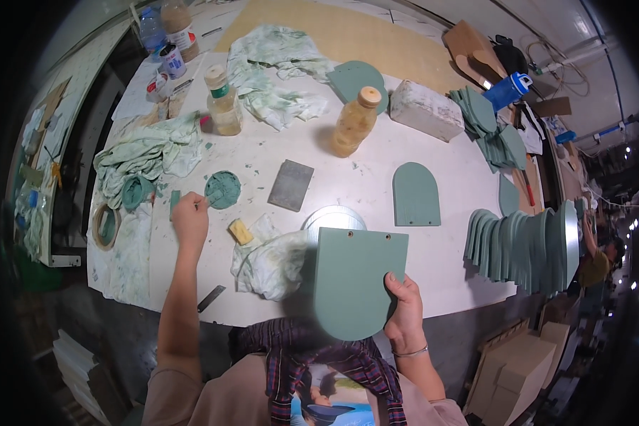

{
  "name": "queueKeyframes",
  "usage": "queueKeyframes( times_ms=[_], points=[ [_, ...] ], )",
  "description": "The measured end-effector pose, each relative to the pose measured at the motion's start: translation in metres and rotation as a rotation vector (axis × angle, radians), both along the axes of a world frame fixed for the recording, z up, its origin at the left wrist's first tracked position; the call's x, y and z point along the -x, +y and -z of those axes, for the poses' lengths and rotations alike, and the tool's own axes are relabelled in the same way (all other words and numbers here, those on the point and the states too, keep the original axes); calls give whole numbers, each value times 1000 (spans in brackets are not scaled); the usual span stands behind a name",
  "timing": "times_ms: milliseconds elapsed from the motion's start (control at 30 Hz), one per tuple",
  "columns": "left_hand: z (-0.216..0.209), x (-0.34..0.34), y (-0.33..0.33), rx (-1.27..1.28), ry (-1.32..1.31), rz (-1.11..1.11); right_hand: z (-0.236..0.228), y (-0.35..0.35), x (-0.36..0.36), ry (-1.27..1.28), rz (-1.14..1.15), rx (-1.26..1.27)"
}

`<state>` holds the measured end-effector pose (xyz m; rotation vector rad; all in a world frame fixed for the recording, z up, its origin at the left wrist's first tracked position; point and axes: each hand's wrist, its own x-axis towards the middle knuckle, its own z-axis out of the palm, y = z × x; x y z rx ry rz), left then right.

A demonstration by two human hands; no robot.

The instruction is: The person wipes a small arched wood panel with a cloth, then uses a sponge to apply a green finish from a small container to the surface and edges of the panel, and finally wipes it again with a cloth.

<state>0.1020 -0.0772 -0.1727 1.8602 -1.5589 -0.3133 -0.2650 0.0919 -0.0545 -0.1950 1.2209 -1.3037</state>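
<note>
My right hand [405, 305] grips a green arch-shaped board [358, 284] by its right edge, thumb on its face. The board's straight edge, with two small holes, points away from me, and its rounded end is close to my body. My left hand [190, 219] is closed in a pinch beside a round tub of green paste [223, 190]. What its fingers hold is too small to make out. A narrow green strip [175, 204] shows just left of those fingers; I cannot tell whether they touch it.
A grey sanding block [291, 185], yellow sponge [241, 231] and stained rag [270, 263] lie mid-table. Behind stand two bottles [224, 110] [356, 122] and a white block [427, 110]. Another arch board [416, 194] lies right, beside a row of green boards [525, 245]. A dark blade [211, 299] lies near the front edge.
</note>
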Motion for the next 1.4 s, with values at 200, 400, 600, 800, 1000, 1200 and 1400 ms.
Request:
queueKeyframes(
  times_ms=[200, 400, 600, 800, 1000, 1200, 1400],
  points=[
    [3, -3, -3, -41, 54, -38, -4, -1, -1, 63, -34, 10],
    [-2, 0, -5, -59, 72, -65, -2, 1, -2, 72, -25, 3],
    [6, -5, -9, -60, 102, -56, -1, 2, -1, 63, -13, 0],
    [1, 1, -9, -72, 64, -35, -3, 1, 1, 58, -20, 10],
    [-1, 2, -7, -58, -26, -44, -3, 1, 1, 36, -32, 18],
    [0, 2, -7, -36, -40, -29, -5, 1, 0, 32, -33, 15],
    [0, 1, -7, 12, -45, -2, -4, 0, 0, 38, -38, 17]
  ],
)
